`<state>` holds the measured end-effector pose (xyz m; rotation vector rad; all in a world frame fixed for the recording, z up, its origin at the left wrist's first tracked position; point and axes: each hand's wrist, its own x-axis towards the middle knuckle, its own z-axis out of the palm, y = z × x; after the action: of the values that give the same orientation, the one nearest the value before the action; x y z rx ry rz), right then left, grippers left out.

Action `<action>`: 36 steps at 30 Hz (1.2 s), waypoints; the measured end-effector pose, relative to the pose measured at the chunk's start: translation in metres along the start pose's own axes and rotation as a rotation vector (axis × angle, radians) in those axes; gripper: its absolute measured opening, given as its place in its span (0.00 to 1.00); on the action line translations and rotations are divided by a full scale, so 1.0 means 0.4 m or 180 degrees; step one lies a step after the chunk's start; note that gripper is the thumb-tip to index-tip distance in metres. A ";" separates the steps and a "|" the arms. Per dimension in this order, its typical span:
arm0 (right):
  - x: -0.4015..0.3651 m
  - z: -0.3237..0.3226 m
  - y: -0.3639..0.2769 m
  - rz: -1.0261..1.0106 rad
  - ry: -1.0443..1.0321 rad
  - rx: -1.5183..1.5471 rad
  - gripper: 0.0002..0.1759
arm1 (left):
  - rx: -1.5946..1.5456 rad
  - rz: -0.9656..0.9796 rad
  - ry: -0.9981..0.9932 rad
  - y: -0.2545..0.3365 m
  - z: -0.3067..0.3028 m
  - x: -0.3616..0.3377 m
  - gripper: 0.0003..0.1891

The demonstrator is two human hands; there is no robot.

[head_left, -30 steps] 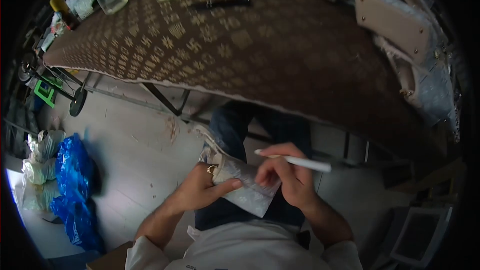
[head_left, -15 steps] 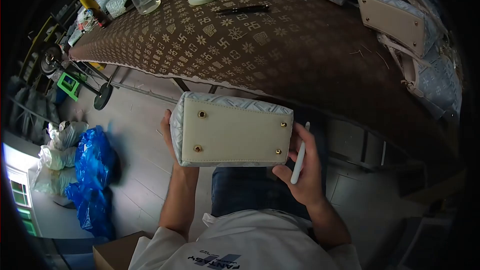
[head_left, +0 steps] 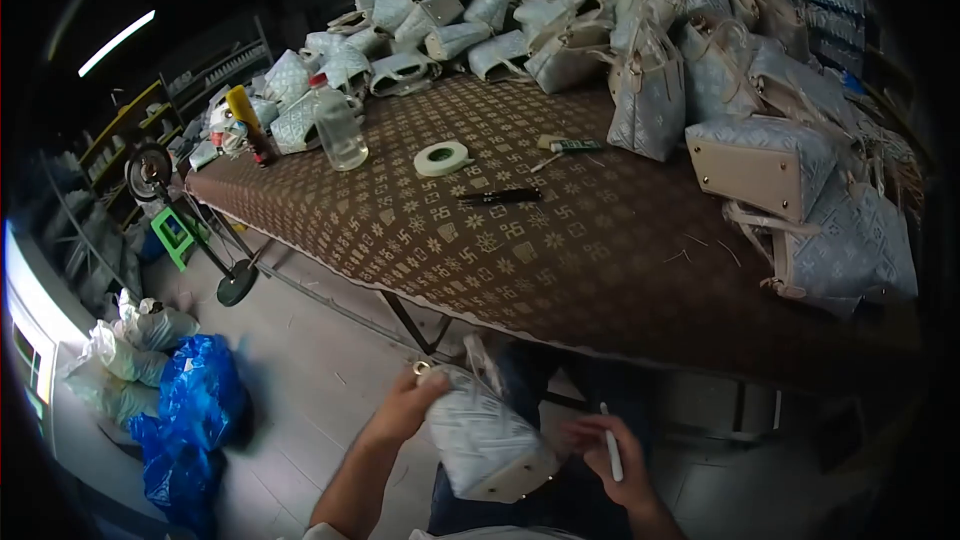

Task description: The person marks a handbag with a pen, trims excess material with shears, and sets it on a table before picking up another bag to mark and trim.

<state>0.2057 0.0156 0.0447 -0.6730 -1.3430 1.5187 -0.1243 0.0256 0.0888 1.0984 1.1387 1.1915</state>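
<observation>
A light grey-blue patterned handbag (head_left: pixel 482 438) hangs tilted in front of my lap, its beige studded base facing down and to the right. My left hand (head_left: pixel 412 406) is closed on the bag's upper left edge, beside a gold ring (head_left: pixel 421 368). My right hand (head_left: pixel 610 448) is just off the bag's right side, its outer fingers slightly blurred. Tucked in that hand, a slim white pen-like stick (head_left: pixel 612 455) stands nearly upright. A strap (head_left: pixel 483 360) rises at the top of the bag.
Ahead stretches a table with brown patterned cloth (head_left: pixel 400 240), bearing a tape roll (head_left: pixel 442 158), a black slim tool (head_left: pixel 500 196) and a clear bottle (head_left: pixel 338 125). Many similar bags (head_left: pixel 650 100) pile up at the back and right. Blue plastic bags (head_left: pixel 200 390) lie on the floor at left.
The handbag has turned from showing its base to showing its patterned side, and has come lower. My right hand has left the bag's edge. The view has tilted up, revealing more table.
</observation>
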 end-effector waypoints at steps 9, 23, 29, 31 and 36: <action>-0.117 -0.092 -0.015 0.0119 0.1047 -0.0564 0.16 | 0.1384 0.0260 -0.1970 0.305 0.166 0.023 0.24; -0.143 -0.096 -0.005 0.0068 0.0799 -0.0956 0.15 | 0.3781 0.4623 0.1099 0.994 0.082 0.396 0.17; -0.129 -0.088 0.015 0.0529 0.0463 -0.0878 0.17 | 0.3657 0.4079 -0.2576 0.607 0.365 -0.005 0.11; -0.118 -0.060 -0.005 0.0721 0.0456 -0.0890 0.17 | 0.3325 0.4162 -0.2733 0.582 0.376 -0.033 0.13; -0.085 0.004 -0.028 0.0594 0.0151 -0.1290 0.17 | 0.3188 0.3878 -0.2703 0.589 0.373 -0.029 0.14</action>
<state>0.2206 -0.0167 0.0496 -1.1075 -1.6049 1.3726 -0.0014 0.0252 0.3394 2.9537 0.2156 0.6823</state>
